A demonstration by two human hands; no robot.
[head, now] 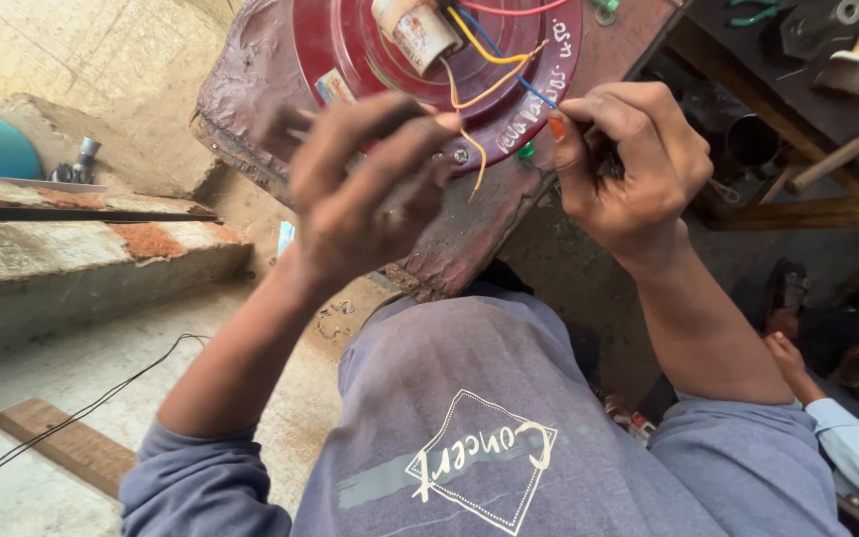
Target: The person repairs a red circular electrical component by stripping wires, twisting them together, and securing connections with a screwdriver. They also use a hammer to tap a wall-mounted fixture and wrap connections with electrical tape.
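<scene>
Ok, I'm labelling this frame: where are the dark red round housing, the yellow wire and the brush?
dark red round housing (350, 45), head view, bare left part of its face.
yellow wire (494, 88), head view, its curved stretch.
brush (850, 72), head view, its bristles, top right.

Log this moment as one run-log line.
left hand: over wooden board, contact unclear | right hand: pinching blue wire | red round housing on board | another person's hand lower right

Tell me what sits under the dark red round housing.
The dark red round housing rests on a worn reddish wooden block. The left hand and right hand cover part of its lower rim, hiding what lies there.
</scene>
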